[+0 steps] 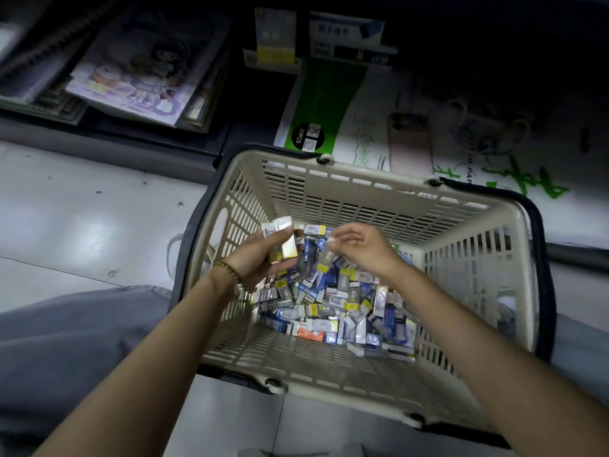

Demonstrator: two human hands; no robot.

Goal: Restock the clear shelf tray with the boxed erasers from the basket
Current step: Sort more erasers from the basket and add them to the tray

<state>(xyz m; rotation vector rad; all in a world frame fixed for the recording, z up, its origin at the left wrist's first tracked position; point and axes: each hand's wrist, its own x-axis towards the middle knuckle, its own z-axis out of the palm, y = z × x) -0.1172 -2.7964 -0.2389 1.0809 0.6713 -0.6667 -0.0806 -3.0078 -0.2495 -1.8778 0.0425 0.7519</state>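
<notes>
Dozens of small boxed erasers [329, 301] in blue, white and yellow card lie heaped loose in the lower centre of the frame. They sit on the bottom of a beige slatted plastic basket [379, 206] with its dark handles folded down, which stands on pale floor tiles [82, 225].

The left hand [260, 255], with a beaded bracelet [227, 270] at its wrist, hovers over the basket's left wall. Its fingers are clenched round a small stack of yellow-and-silver boxes [280, 242], probably so that several can go to the shelf in one trip.

The right hand [362, 247], just right of it above the heap, has thumb and forefinger closed in a pinch on what looks like a single pale box [326, 253], though blur hides its outline. That box is likely meant to join the stack.

No clear shelf tray can be made out. The shelving along the top of the frame is dark and shows only a yellow-and-white display carton [275, 37], a green-and-white paper pack [323, 103] and, at upper left, an illustrated notebook [138, 70]. Restocking seems to be at the gathering stage.
</notes>
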